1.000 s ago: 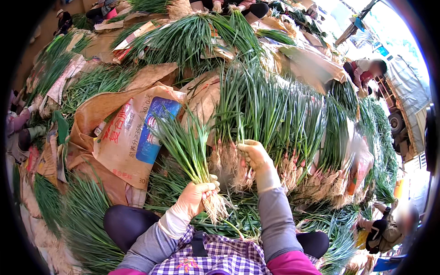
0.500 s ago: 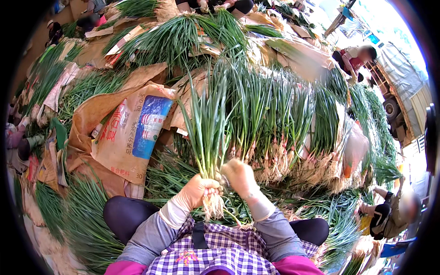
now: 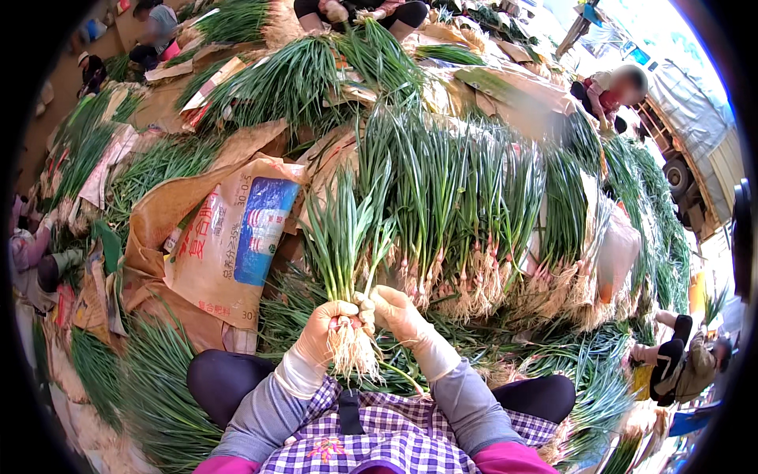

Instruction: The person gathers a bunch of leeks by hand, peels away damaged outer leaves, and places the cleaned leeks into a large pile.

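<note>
Bunch [image 3: 335, 245] up front, and I have it firmly: left hand [image 3: 324, 324] wrapped tight round the lower stems, leaves pointing up, pale roots [image 3: 353, 351] spilling out under the fist. And here's the right hand [image 3: 404, 317], right up against the left, closed in a pinch at the foot of one stalk [image 3: 379, 257] that leans off to the bunch's right. From my distant seat I can't tell quite where one set of fingers ends and the other begins.

All this hangs just off the near left corner of the mound [image 3: 343, 154], where a long row [image 3: 466, 189] lies, root ends along the near edge. Over by the left edge, a brown sack [image 3: 205, 268] with a blue panel! Loose greens [image 3: 564, 355] spread below the near edge, and past the far edge a seated person [image 3: 363, 12] has both hands down by more leaves.
</note>
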### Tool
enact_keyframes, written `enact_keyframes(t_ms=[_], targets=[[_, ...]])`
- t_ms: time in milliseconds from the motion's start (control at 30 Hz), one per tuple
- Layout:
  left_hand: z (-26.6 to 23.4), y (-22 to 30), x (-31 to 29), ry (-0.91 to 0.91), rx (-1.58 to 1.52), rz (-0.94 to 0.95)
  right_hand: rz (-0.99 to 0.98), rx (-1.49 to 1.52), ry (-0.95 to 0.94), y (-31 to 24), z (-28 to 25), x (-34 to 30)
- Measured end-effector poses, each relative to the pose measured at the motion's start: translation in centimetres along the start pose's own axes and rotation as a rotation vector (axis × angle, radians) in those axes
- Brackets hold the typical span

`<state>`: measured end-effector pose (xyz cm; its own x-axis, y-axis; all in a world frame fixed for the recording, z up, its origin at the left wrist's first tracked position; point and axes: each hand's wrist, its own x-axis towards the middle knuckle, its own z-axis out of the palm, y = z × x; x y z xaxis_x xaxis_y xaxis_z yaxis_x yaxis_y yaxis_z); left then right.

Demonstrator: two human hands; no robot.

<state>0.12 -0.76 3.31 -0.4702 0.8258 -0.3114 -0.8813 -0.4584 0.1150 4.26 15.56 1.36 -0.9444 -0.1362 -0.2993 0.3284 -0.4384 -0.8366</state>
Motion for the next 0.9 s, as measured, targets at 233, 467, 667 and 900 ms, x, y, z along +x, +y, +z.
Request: enact_keyframes(t_ms=[233, 467, 667, 900], targets=[[2.6, 2.0, -2.3, -0.236, -0.288, -0.039, 0.447, -1.359, -0.317, -3.3, -3.7, -1.6], [3.1, 2.4, -2.4, -0.088, -0.253, 0.014, 0.325, -1.455, 0.385, -7.0, -1.3, 8.4], [6.2, 2.4, -3.3, -0.13, -0.219, 0.038, 0.222, -0.797, 0.819, 5.6, -7.3, 18.0], [9.2, 6.5, -9.0, -0.73, -0.099, 0.177, -0.232, -1.305, 0.599, 1.4, -3.3, 7.3]])
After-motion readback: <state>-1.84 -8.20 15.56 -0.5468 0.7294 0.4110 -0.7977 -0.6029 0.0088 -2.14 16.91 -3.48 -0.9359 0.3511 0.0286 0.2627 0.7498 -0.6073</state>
